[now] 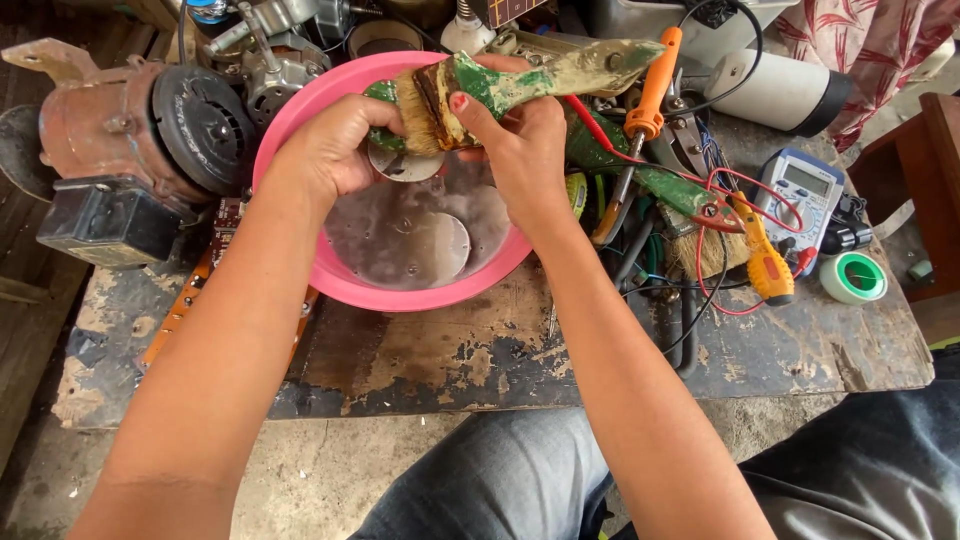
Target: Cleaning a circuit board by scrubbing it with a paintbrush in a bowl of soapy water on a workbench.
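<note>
Over pink basin (300,120): right fingers (470,115) grip paintbrush (520,80); left fingers (375,112) pinch metal disc (405,165).

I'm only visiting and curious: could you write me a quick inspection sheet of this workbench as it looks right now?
Surface: worn bench top, paint flaking.
Job's things: green-handled brush and small metal disc held over pink basin of cloudy liquid.
Clutter: old motor, multimeter, soldering iron, tape roll.
Hands: left hand holds disc; right hand grips brush.
Cables: red and black leads tangled.
Surroundings: concrete floor.
</note>
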